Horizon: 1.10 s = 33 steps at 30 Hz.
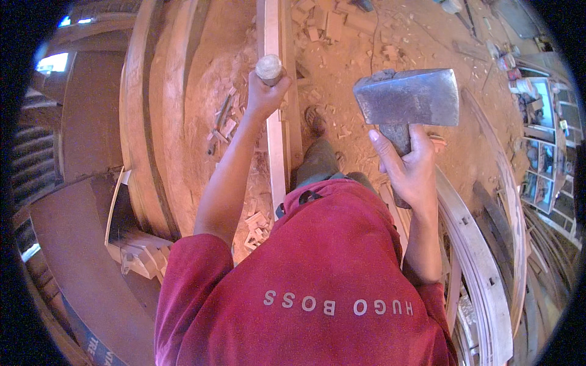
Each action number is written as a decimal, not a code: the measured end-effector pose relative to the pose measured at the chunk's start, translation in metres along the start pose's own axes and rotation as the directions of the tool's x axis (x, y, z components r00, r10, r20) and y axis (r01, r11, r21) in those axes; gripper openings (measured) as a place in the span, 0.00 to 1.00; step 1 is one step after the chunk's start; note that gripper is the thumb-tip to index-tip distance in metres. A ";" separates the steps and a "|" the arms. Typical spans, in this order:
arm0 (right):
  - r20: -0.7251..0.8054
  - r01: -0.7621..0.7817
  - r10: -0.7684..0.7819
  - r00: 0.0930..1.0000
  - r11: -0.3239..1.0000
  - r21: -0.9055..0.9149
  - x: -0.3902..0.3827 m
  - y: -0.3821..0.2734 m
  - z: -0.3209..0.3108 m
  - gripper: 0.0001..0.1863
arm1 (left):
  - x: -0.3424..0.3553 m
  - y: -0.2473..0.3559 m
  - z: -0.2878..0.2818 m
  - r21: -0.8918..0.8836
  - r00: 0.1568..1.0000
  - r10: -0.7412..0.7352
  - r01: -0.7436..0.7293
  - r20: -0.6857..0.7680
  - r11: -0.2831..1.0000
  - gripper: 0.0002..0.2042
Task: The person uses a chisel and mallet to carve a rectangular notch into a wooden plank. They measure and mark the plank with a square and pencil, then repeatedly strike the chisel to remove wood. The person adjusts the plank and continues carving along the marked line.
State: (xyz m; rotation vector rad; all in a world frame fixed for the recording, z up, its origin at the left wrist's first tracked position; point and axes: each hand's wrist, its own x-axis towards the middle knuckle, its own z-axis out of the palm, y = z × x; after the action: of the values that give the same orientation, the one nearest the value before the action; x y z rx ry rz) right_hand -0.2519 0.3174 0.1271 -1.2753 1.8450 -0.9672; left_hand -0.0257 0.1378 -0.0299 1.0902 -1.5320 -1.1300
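My left hand (pixel 267 97) is wrapped round an upright chisel (pixel 268 67). Only the pale round butt of its handle shows; the blade is hidden beneath my fist. Under that hand runs a long pale wooden beam (pixel 276 146), reaching from the far edge back to my body. On the right, my right hand (pixel 412 168) grips the short handle of a heavy hammer (pixel 408 97). Its broad grey metal head is raised, to the right of the chisel and apart from it.
Wood chips and offcuts (pixel 332 27) litter the brown floor. Thick planks (pixel 146 122) stand at the left, near a brown panel (pixel 91 244). Curved-looking long boards (pixel 476 256) lie to the right, with a blue-and-white rack (pixel 540 152) beyond. My sandalled foot (pixel 315 121) is beside the beam.
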 end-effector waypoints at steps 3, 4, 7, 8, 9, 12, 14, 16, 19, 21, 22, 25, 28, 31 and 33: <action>-0.014 0.018 -0.018 1.000 1.000 0.017 -0.001 0.003 0.000 0.15 | 0.001 0.001 0.000 0.004 1.000 0.001 -0.001 0.012 1.000 0.05; -0.029 0.049 -0.048 0.998 0.998 0.041 -0.001 0.004 0.001 0.15 | 0.003 0.000 -0.001 0.020 1.000 0.001 -0.002 0.020 1.000 0.05; -0.048 0.085 -0.082 0.995 0.995 0.060 0.001 0.004 0.007 0.15 | 0.005 -0.005 -0.005 0.030 1.000 0.007 -0.007 0.016 1.000 0.04; -0.037 0.060 -0.059 0.998 0.998 0.031 0.002 0.005 0.008 0.15 | 0.003 -0.005 -0.004 0.007 1.000 0.012 -0.012 -0.004 1.000 0.04; -0.024 0.037 -0.037 0.999 0.999 0.001 0.003 0.004 0.010 0.15 | 0.001 -0.004 -0.003 -0.015 1.000 0.017 -0.018 -0.026 1.000 0.04; 0.007 0.040 -0.040 0.999 0.999 -0.004 0.002 -0.006 0.018 0.14 | -0.014 0.002 0.001 -0.031 0.997 -0.017 0.019 0.077 0.999 0.08; -0.017 -0.042 0.042 0.999 0.999 0.007 -0.003 -0.012 0.024 0.13 | -0.022 -0.037 0.016 -0.054 0.999 0.031 -0.029 0.035 0.998 0.17; -0.046 -0.105 0.106 0.993 0.994 0.017 -0.005 -0.004 0.025 0.11 | -0.029 -0.021 0.030 0.189 0.981 0.181 -0.191 0.069 0.963 0.19; -0.031 -0.122 0.121 0.992 0.992 -0.010 -0.005 -0.005 0.025 0.10 | -0.037 -0.001 0.034 0.279 0.983 0.131 -0.163 0.130 0.946 0.21; -0.025 -0.117 0.117 0.993 0.993 -0.022 -0.004 -0.012 0.029 0.10 | -0.037 -0.007 0.041 0.222 0.974 0.178 -0.206 0.138 0.953 0.20; -0.017 -0.113 0.113 0.993 0.994 -0.011 -0.003 -0.014 0.034 0.09 | -0.040 -0.011 0.039 0.215 0.977 0.190 -0.207 0.096 0.955 0.19; -0.030 -0.101 0.101 0.994 0.995 -0.013 0.003 -0.014 0.039 0.09 | -0.036 -0.008 0.038 0.183 0.975 0.222 -0.221 0.016 0.958 0.17; -0.028 -0.116 0.115 0.993 0.992 -0.041 0.007 -0.018 0.043 0.09 | -0.033 -0.011 0.038 0.151 0.975 0.220 -0.215 -0.015 0.965 0.16; -0.010 -0.128 0.128 0.992 0.991 -0.036 0.011 -0.020 0.048 0.09 | -0.029 -0.013 0.035 0.170 0.973 0.228 -0.221 -0.021 0.960 0.16; 0.000 -0.135 0.135 0.991 0.990 -0.048 0.012 -0.021 0.052 0.10 | -0.027 -0.014 0.034 0.179 0.974 0.225 -0.219 -0.015 0.959 0.17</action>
State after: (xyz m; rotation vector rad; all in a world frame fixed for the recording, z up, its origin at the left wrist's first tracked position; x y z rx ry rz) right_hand -0.2013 0.2911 0.1181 -1.1626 1.9350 -0.8524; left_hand -0.0519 0.1670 -0.0531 1.0184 -1.7042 -0.8302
